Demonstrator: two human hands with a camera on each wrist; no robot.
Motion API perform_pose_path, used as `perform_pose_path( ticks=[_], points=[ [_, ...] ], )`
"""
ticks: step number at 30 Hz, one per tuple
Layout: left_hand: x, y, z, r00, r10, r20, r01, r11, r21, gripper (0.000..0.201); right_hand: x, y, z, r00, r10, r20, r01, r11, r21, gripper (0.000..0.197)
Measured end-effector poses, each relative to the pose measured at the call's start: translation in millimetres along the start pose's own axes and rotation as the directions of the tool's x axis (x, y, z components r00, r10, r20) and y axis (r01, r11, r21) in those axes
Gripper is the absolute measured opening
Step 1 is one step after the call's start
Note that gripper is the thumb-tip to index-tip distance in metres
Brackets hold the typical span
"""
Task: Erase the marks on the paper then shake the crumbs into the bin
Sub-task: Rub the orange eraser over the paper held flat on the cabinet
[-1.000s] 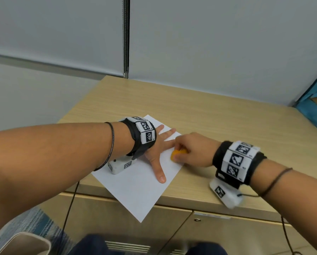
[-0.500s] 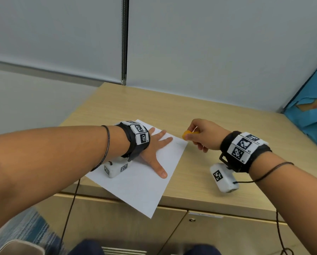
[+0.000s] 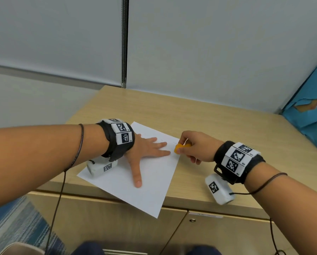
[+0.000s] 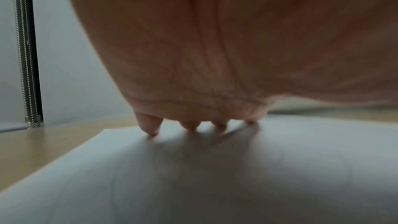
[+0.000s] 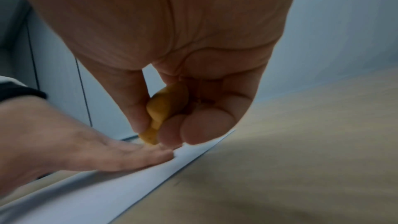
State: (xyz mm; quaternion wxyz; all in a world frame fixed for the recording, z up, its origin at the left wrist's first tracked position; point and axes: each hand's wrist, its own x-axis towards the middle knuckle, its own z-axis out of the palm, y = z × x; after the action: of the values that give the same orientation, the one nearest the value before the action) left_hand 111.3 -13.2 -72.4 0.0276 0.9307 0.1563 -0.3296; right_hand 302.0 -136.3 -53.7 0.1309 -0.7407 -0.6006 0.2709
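Note:
A white sheet of paper (image 3: 150,184) lies askew on the wooden cabinet top (image 3: 218,124), one corner hanging over the front edge. My left hand (image 3: 148,153) presses flat on the paper with fingers spread, and the left wrist view shows its fingertips (image 4: 150,129) touching the sheet (image 4: 237,176). My right hand (image 3: 194,146) pinches a small orange eraser (image 3: 179,148) at the paper's right edge, just past the left fingertips. In the right wrist view the eraser (image 5: 163,106) sits between thumb and fingers above the paper (image 5: 129,181). Faint pencil marks are barely visible near the eraser.
A grey partition wall (image 3: 209,52) rises behind the cabinet. A torn blue panel (image 3: 308,115) stands at the right. A pale bin rim (image 3: 19,249) shows at the bottom left by the floor. Cabinet doors (image 3: 218,236) are below the top. Cables trail from both wrists.
My right hand lifted the eraser off the paper half a second ago and has now come back down to the paper's right edge. The left hand stays pressed on the sheet.

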Motion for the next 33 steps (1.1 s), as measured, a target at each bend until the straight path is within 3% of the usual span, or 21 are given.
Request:
perform_pose_path(
  ticks=[2, 6, 12, 17, 24, 30, 33],
  points=[
    [5.8, -0.4, 5.3, 1.000, 0.013, -0.023, -0.013, 1.000, -0.005, 0.140, -4.5, -3.3, 7.4, 0.997, -0.030, 0.066, 0.032, 0.999, -0.027, 0.023],
    [19.0, -2.8, 2.9, 0.994, -0.100, -0.053, 0.098, 0.994, -0.044, 0.136, 0.5, -4.6, 8.4, 0.996, -0.053, 0.075, 0.058, 0.996, -0.064, 0.023],
    [30.1, 7.9, -5.0, 0.962, -0.265, -0.059, 0.258, 0.960, -0.113, 0.136, 23.1, 7.6, 4.7, 0.997, 0.022, 0.071, -0.026, 0.997, 0.066, 0.026],
    [39.4, 8.0, -6.4, 0.983, -0.149, -0.104, 0.140, 0.986, -0.092, 0.138, 43.0, 19.7, 8.1, 0.996, 0.055, 0.073, -0.066, 0.984, 0.163, 0.026],
    [41.2, 8.4, -9.5, 0.986, -0.154, -0.060, 0.152, 0.988, -0.037, 0.148, 35.6, 12.0, 11.1, 0.999, -0.015, 0.034, 0.017, 0.997, -0.076, 0.025],
    [43.3, 8.1, -6.9, 0.985, -0.159, -0.066, 0.155, 0.986, -0.057, 0.150, 0.9, -10.1, 16.2, 0.950, -0.135, 0.283, 0.221, 0.929, -0.297, 0.019],
    [43.5, 6.8, -6.9, 0.985, -0.158, -0.067, 0.155, 0.987, -0.046, 0.150, 17.4, -10.1, 5.3, 0.976, -0.092, 0.198, 0.155, 0.932, -0.327, 0.020]
  ],
)
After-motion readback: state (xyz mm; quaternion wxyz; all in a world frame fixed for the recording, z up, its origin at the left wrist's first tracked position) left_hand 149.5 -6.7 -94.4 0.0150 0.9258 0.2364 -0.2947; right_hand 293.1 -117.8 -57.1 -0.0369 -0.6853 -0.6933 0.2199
